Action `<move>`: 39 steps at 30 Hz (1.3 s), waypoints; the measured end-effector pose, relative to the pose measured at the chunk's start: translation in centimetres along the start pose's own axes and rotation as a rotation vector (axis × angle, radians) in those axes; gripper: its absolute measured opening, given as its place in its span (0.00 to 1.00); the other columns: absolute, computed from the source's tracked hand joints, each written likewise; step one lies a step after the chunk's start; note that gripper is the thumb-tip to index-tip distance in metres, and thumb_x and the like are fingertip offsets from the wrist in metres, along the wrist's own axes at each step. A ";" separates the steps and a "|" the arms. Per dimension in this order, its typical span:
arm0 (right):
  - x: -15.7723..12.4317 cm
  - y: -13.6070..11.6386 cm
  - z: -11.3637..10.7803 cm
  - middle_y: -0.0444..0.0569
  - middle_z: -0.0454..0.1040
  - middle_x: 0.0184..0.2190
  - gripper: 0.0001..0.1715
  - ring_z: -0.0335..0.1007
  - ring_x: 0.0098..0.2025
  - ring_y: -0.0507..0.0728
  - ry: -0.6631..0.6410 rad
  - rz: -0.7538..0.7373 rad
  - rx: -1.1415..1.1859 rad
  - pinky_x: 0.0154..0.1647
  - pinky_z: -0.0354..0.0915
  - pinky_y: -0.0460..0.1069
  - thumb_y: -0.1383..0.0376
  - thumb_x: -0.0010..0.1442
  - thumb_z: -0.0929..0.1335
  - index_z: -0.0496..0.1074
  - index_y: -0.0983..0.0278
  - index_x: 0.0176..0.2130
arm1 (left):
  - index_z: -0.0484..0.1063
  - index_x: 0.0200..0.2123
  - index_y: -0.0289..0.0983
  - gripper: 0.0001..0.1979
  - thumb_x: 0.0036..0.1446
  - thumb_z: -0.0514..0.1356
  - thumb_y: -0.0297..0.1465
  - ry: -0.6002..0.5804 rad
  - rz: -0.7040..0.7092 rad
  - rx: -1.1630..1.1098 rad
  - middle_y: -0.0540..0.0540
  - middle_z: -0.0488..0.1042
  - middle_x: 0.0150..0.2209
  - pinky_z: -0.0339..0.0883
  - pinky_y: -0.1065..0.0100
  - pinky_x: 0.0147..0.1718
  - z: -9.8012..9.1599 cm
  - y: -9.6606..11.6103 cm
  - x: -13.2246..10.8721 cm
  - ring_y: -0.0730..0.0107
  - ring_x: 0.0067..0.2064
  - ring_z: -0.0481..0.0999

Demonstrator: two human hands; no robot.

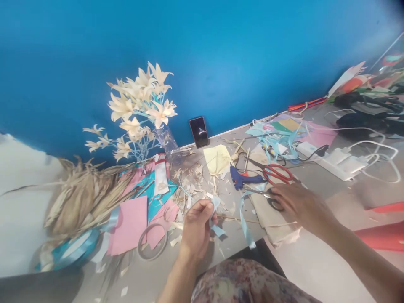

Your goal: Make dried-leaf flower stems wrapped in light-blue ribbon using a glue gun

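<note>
My left hand [196, 227] is closed in a pinch on a short piece of light blue ribbon [216, 219] held just above the table. My right hand [296, 204] rests on the black handles of a pair of scissors [271, 198] that lies on a beige cloth [271, 219]; its fingers curl over the handles. Red-handled scissors [277, 172] and a blue glue gun [243, 179] lie just beyond the right hand. A longer strip of blue ribbon [246, 223] trails on the table between my hands.
A vase of cream paper flowers [142, 109] stands at the back by the blue wall, with a phone [198, 131] leaning beside it. Dried leaves [85, 193], pink and teal paper [132, 223], a ribbon roll [66, 252], a tape ring [153, 242] and scraps lie left. Cables and a power strip [341, 162] sit right.
</note>
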State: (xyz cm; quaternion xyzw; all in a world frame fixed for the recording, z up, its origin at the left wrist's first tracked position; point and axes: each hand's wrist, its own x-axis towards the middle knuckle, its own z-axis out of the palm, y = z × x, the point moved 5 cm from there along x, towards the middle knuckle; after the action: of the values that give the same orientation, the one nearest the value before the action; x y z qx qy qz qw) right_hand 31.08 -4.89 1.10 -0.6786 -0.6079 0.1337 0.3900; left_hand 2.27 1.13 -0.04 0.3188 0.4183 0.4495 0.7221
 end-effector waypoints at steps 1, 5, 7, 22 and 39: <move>0.1 -1.5 0.2 0.51 0.81 0.40 0.09 0.74 0.43 0.66 0.006 -0.033 0.000 0.46 0.64 0.58 0.59 0.58 0.69 0.79 0.57 0.36 | 0.71 0.28 0.36 0.15 0.46 0.72 0.37 0.011 0.018 -0.020 0.53 0.68 0.22 0.60 0.72 0.27 0.2 0.0 0.0 0.75 0.25 0.66; 1.1 -7.9 5.2 0.48 0.79 0.32 0.12 0.73 0.33 0.58 -0.279 0.094 0.367 0.33 0.64 0.50 0.56 0.61 0.68 0.77 0.59 0.36 | 0.70 0.29 0.36 0.14 0.47 0.71 0.36 0.025 0.099 -0.063 0.54 0.68 0.23 0.60 0.72 0.28 1.3 0.2 -0.3 0.75 0.25 0.67; 1.5 -10.7 8.7 0.45 0.75 0.28 0.14 0.70 0.29 0.56 -0.449 0.191 0.637 0.29 0.63 0.49 0.54 0.56 0.71 0.75 0.61 0.37 | 0.70 0.28 0.36 0.14 0.48 0.70 0.36 0.037 0.136 -0.053 0.54 0.68 0.23 0.61 0.72 0.29 1.6 0.3 -0.7 0.76 0.26 0.66; 5.4 -15.4 13.8 0.38 0.58 0.21 0.22 0.51 0.24 0.49 -0.632 0.245 0.820 0.25 0.50 0.46 0.50 0.49 0.75 0.67 0.63 0.25 | 0.73 0.27 0.36 0.10 0.49 0.68 0.36 0.163 0.213 0.092 0.54 0.64 0.21 0.53 0.74 0.24 -1.5 1.6 -0.7 0.77 0.24 0.57; 10.2 -10.1 9.0 0.50 0.75 0.32 0.21 0.70 0.35 0.59 -0.075 0.320 0.936 0.34 0.66 0.51 0.48 0.52 0.75 0.75 0.61 0.35 | 0.74 0.24 0.36 0.04 0.46 0.64 0.31 0.185 0.055 0.557 0.54 0.67 0.18 0.52 0.75 0.19 -5.8 4.4 2.8 0.77 0.19 0.63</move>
State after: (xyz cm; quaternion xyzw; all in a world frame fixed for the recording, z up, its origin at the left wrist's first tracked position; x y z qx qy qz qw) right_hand 20.18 7.43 5.14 -0.5101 -0.3846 0.4750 0.6052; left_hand -3.87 5.88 0.16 0.4737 0.5808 0.3638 0.5531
